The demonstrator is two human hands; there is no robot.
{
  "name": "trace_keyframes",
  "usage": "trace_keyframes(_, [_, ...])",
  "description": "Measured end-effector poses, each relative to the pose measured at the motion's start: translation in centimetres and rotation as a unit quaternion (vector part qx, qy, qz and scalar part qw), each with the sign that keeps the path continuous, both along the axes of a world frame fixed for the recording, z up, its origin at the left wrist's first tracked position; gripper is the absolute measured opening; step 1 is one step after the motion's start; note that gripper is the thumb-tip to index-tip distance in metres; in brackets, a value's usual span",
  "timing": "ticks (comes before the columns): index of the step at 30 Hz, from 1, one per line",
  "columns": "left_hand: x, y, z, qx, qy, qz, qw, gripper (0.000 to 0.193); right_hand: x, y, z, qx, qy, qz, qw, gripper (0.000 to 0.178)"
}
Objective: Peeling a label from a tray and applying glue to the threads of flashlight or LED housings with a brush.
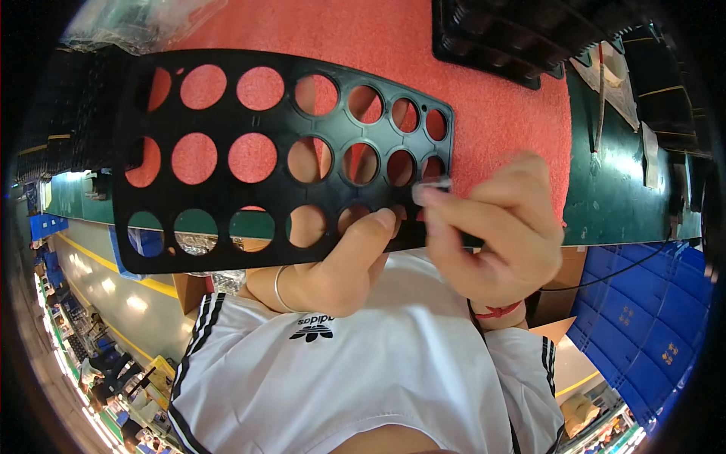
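A flat black plastic panel [249, 200] with rows of large round holes is raised and tilted in front of me. My left hand [344, 268] is closed on its near edge, thumb on top; the other fingers pass behind, and skin shows through several holes. Beside the panel's right end, my right hand [503, 227] is curled in a pinch. Between its thumb and forefinger is a small clear piece of film [432, 189], blurred and close to the rightmost holes. Whether the film touches the panel, I cannot tell.
A red cloth [507, 129] covers much of the green table [616, 204]. Black trays [499, 38] stand at the far right, and a dark stack [72, 106] at the left. Clear plastic bags [136, 23] lie far left. Blue crates [635, 318] stand below the table at right.
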State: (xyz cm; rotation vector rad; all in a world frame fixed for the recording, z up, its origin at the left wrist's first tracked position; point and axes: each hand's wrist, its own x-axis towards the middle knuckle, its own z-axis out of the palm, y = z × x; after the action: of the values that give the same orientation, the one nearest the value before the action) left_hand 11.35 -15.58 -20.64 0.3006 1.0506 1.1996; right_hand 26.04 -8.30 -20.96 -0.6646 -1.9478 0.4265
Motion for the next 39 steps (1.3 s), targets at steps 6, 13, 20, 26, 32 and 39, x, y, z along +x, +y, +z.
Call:
trace_keyframes(6, [-0.6, 0.1, 0.0, -0.026, 0.024, -0.042, 0.998, 0.006, -0.3, 0.1, -0.1, 0.024, -0.029, 0.017, 0.999, 0.030])
trace_keyframes(13, [-1.1, 0.1, 0.1, -0.056, 0.049, -0.097, 0.993, 0.007, -0.2, -0.1, 0.2, 0.008, -0.015, 0.007, 1.000, 0.029])
trace_keyframes(20, [-1.4, 0.1, 0.2, -0.073, 0.065, -0.133, 0.986, 0.009, 0.1, -0.3, 0.1, -0.013, -0.022, 0.000, 1.000, 0.033])
trace_keyframes(26, [-1.7, 0.2, 0.3, -0.081, 0.071, -0.155, 0.982, 0.012, -0.5, 0.2, 0.2, 0.034, -0.045, 0.035, 0.998, 0.031])
trace_keyframes(32, [-2.1, 0.1, 0.5, -0.093, 0.075, -0.165, 0.979, 0.014, -0.7, 0.1, 0.2, 0.031, -0.051, 0.026, 0.998, 0.032])
trace_keyframes(39, [-1.7, 0.2, 0.1, -0.081, 0.064, -0.142, 0.984, 0.008, -0.2, -0.1, 0.4, 0.033, -0.116, 0.026, 0.992, 0.036])
